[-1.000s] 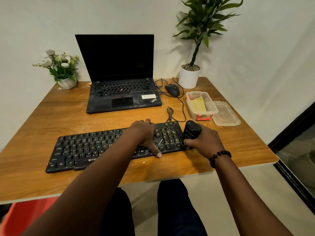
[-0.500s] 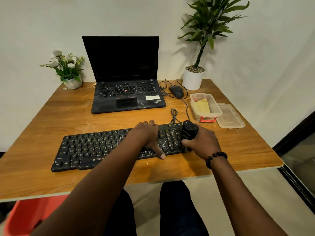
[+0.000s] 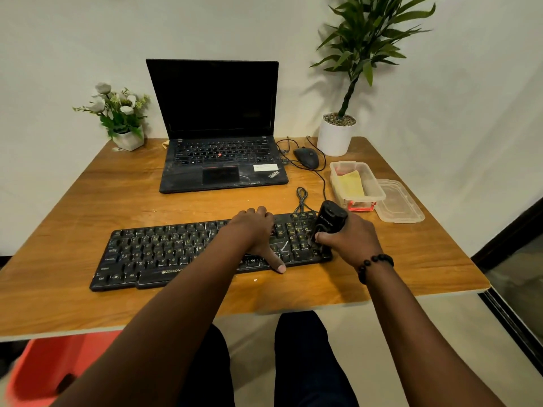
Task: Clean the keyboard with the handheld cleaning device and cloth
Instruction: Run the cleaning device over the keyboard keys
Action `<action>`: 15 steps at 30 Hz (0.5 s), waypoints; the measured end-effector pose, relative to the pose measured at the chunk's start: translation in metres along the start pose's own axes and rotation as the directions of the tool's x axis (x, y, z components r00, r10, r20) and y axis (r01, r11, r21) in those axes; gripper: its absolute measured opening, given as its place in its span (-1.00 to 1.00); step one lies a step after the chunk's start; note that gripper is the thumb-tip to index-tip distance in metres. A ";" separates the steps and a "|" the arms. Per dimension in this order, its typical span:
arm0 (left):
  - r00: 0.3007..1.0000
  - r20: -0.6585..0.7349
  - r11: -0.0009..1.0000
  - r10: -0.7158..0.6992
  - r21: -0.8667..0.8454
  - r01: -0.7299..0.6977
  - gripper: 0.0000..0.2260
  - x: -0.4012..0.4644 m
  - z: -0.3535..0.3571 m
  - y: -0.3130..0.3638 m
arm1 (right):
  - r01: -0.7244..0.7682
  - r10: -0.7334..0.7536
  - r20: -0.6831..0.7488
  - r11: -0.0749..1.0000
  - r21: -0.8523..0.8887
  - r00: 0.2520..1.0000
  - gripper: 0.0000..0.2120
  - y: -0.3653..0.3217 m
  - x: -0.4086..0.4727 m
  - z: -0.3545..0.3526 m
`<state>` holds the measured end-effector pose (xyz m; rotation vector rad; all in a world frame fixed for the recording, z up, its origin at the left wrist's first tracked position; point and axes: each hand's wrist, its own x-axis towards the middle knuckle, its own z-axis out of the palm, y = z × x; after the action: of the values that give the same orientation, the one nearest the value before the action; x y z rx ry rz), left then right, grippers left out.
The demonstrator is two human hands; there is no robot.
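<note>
A black keyboard (image 3: 164, 254) lies across the near part of the wooden table (image 3: 73, 207). My left hand (image 3: 255, 233) rests flat on its right half, thumb stretched to the front edge. My right hand (image 3: 349, 239) grips a black handheld cleaning device (image 3: 330, 218), which stands on the keyboard's right end over the number pad. A yellow cloth (image 3: 351, 183) lies folded inside a clear plastic container (image 3: 379, 195) behind my right hand.
An open black laptop (image 3: 220, 160) stands at the back, with a wired mouse (image 3: 306, 157) to its right. The container's lid (image 3: 399, 205) lies by the table's right edge. A white potted plant (image 3: 335, 136) and a small flower pot (image 3: 126, 136) occupy the back corners.
The device has shifted slightly left from the keyboard's right edge onto the number pad. My left hand stays where it was on the keys. The camera view drifted a little.
</note>
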<state>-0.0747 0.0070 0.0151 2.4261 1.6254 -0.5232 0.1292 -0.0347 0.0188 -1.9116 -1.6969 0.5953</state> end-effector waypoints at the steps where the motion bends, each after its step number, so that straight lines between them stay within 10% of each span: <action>1: 1.000 -0.004 1.000 -0.001 -0.001 0.001 0.18 0.000 0.001 -0.001 | 0.001 0.001 0.052 0.999 -0.036 0.999 -0.62 0.001 -0.002 -0.003; 6: 1.000 -0.012 1.000 0.000 -0.008 0.000 0.17 -0.001 0.004 -0.002 | 0.051 -0.028 0.192 0.992 -0.112 0.981 -0.61 0.001 -0.008 -0.016; 15: 1.000 -0.014 1.000 0.002 -0.023 -0.002 0.18 -0.002 0.005 0.001 | 0.078 -0.076 -0.131 0.997 0.009 0.988 -0.58 -0.018 0.019 0.017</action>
<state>-0.0752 0.0036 0.0110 2.4200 1.6246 -0.4861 0.1066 -0.0126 0.0174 -1.8241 -1.6704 0.4414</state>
